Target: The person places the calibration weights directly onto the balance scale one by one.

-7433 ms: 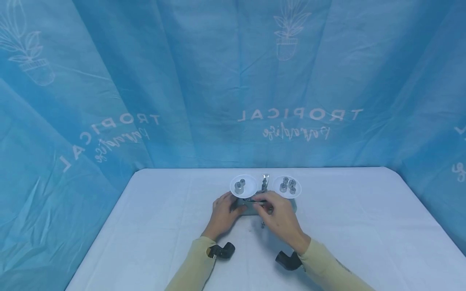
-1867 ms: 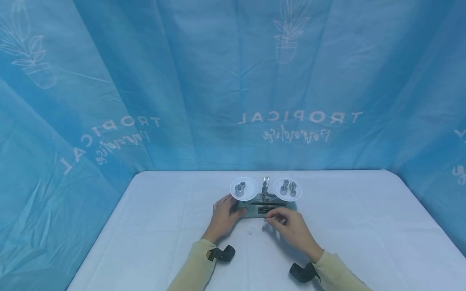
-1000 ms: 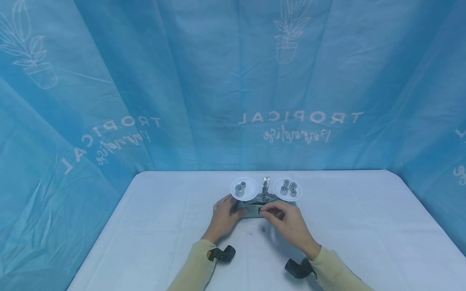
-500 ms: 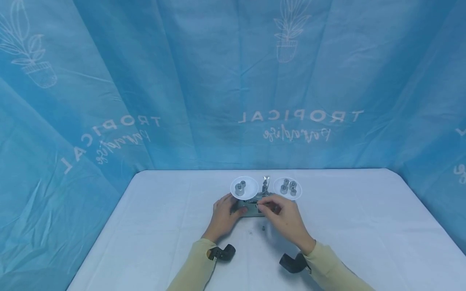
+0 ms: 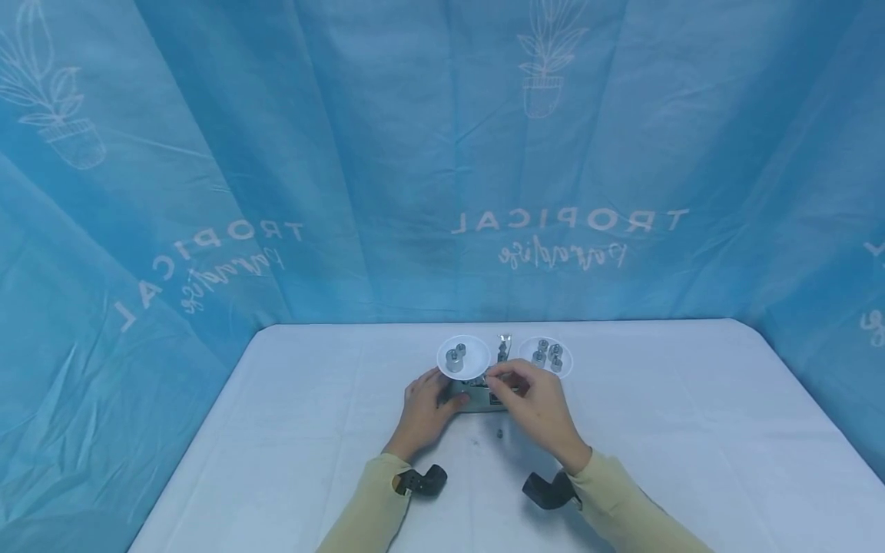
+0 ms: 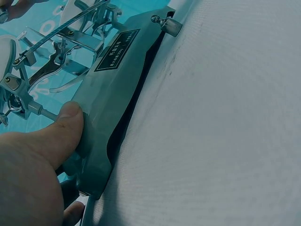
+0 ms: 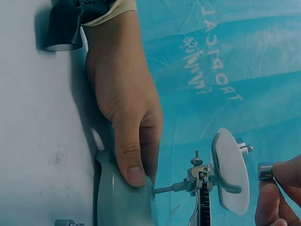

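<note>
My right hand [image 5: 535, 403] has come up off the desk [image 5: 691, 430] since a couple of seconds ago — back then it was low, just in front of the balance, and now it sits over the middle of the beam, close to the left pan [image 5: 462, 355]. Its fingers are curled, pinching a small metal weight [image 7: 265, 171] between thumb and fingertip. I read that as a weight picked up and being carried toward the pan, not yet set down.

My left hand [image 5: 425, 407] has not shifted at all: thumb pressed on the left end of the balance base [image 6: 110, 101], fingers wrapped round behind it, steadying the balance [image 5: 494, 384].

The head view gives me the layout — two weights on the left pan, several more on the right pan [image 5: 546, 355], the pointer post between them, and one little weight lying on the desk [image 5: 499, 433] in front of the base. It cannot show what my right fingers hold, as the hand covers it.

The right wrist view settles that: the weight is just beside the edge of the left pan [image 7: 230, 172], apart from it. The left wrist view adds the thumb contact on the base, the nameplate, and that stray weight [image 6: 170, 24] near the base's front edge.
</note>
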A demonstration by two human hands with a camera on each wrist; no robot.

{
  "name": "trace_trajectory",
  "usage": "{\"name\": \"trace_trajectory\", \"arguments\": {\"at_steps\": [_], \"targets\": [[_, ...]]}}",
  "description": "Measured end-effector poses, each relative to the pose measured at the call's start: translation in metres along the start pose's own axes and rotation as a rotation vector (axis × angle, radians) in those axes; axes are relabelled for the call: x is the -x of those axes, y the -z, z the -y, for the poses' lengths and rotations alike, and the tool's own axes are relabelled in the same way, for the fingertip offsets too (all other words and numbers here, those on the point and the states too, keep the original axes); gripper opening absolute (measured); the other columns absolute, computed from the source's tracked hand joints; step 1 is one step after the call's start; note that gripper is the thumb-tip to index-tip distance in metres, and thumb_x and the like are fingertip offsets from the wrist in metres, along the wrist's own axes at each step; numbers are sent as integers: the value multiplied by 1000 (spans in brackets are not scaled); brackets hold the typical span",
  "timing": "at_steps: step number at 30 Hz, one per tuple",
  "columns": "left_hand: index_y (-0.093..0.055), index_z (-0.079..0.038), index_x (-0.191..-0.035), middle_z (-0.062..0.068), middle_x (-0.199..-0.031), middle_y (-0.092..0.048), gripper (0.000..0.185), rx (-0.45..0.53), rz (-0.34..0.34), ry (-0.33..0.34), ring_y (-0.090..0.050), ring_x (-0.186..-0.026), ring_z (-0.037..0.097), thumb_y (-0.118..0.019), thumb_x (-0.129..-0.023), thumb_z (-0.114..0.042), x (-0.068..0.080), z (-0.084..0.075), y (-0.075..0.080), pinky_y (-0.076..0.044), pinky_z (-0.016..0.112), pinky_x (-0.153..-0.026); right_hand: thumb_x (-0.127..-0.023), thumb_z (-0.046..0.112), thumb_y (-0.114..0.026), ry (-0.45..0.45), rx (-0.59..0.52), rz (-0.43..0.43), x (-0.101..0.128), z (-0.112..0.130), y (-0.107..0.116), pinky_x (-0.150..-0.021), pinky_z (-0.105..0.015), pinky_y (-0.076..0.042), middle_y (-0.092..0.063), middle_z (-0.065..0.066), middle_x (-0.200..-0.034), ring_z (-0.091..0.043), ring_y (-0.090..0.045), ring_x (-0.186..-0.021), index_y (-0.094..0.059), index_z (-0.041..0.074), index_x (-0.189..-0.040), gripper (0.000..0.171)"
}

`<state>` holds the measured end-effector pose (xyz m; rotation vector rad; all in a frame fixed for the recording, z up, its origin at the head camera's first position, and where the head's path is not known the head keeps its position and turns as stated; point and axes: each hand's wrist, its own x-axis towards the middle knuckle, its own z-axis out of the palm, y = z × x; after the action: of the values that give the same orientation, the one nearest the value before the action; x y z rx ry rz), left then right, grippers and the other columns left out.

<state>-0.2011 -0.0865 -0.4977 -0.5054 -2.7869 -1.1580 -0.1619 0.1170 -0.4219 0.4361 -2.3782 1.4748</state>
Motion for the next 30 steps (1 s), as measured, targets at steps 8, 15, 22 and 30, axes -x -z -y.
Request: {"name": "trace_trajectory", "arguments": {"at_steps": [8, 15, 22, 30], "targets": [[-53, -14, -146, 6, -149, -53, 58, -2, 6, 7, -38, -144, 31, -62, -98, -45, 1, -1, 0, -20, 59, -118, -90, 12, -77, 27, 41, -33, -7, 2, -3, -64, -25, -56, -73, 6, -91, -9, -65, -75, -76, 14, -99, 9], [-54, -13, -145, 7, -149, -53, 57, -1, 7, 10, -38, -144, 31, -63, -98, -42, 1, -3, 1, -19, 58, -119, -91, 12, -76, 42, 61, -57, -12, 2, -5, -64, -26, -55, -73, 4, -92, -9, -64, -74, -76, 14, -100, 9], [-53, -14, -146, 6, -149, -53, 57, 2, 7, 10, -38, -144, 31, -63, -98, -43, 1, -2, 0, -19, 59, -119, -91, 10, -75, 51, 84, -75, -16, 3, -8, -64, -26, -54, -73, 3, -91, -8, -62, -73, -76, 13, -100, 9], [-52, -16, -147, 4, -150, -52, 59, 1, 7, 13, -37, -144, 30, -62, -98, -45, 0, -2, 0, -19, 57, -119, -91, 9, -75, 87, 124, -95, -20, 3, -11, -59, -24, -52, -67, 5, -81, -7, -56, -67, -76, 12, -99, 9]]}}
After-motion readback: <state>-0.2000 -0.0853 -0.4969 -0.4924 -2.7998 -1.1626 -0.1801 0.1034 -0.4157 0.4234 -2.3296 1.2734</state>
